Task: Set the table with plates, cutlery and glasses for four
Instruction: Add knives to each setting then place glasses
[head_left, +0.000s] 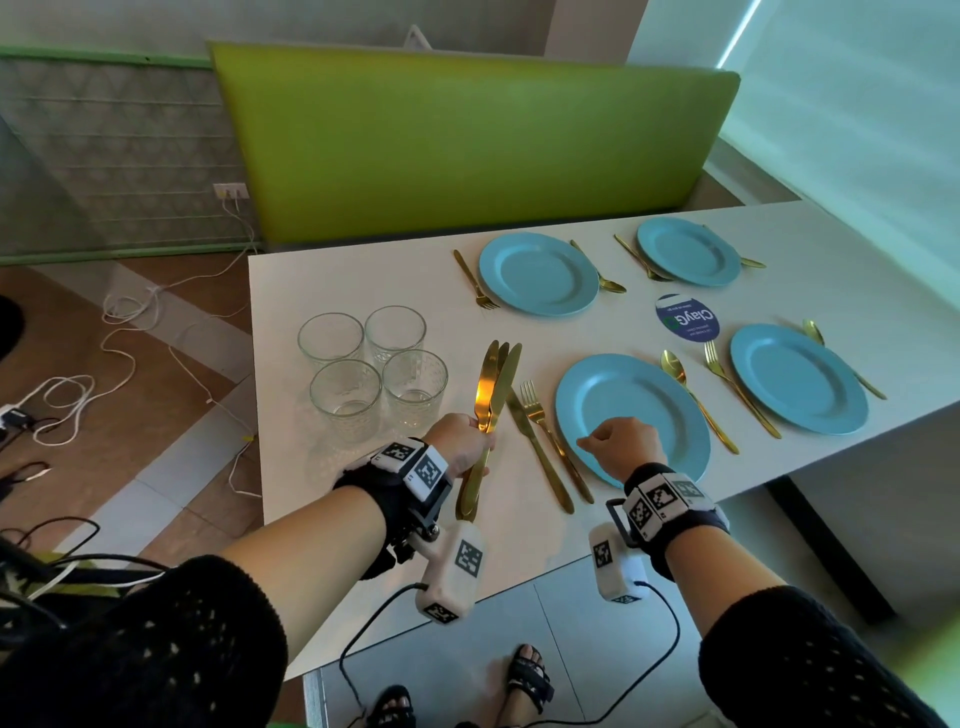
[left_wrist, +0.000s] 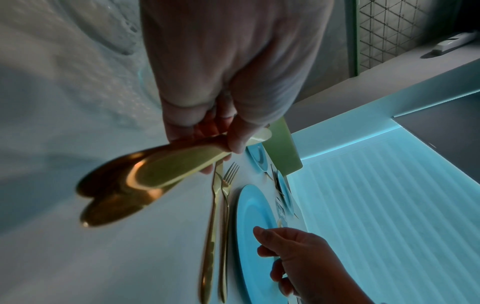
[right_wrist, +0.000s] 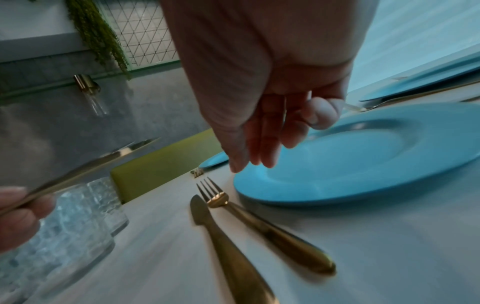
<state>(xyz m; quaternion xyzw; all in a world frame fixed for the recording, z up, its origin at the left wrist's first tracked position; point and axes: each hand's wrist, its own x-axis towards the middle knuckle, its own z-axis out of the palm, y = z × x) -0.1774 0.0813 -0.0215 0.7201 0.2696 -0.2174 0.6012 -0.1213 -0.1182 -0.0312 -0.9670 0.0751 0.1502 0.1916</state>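
Where the brown and grey tiled floor (head_left: 171, 374) carries loose white cables (head_left: 124, 332), a smooth white rectangular table (head_left: 363, 270) stands against a lime green padded bench back (head_left: 467, 145). At the table's left end four clear textured glass tumblers (head_left: 376, 371) are grouped close together. Just right of them the left hand (head_left: 460, 441) grips a bunch of three gold metal knives (head_left: 493, 384), blades fanned upward. One gold knife (head_left: 540, 452) and a gold fork (head_left: 553, 439) lie side by side on the table, left of the nearest round matte blue plate (head_left: 631, 415). The right hand (head_left: 621, 444) hovers over that plate's near rim, fingers loosely curled, holding nothing. Three further blue plates (head_left: 537, 273) lie beyond and to the right, each flanked by gold cutlery. A round blue printed sticker (head_left: 687, 317) sits among them.
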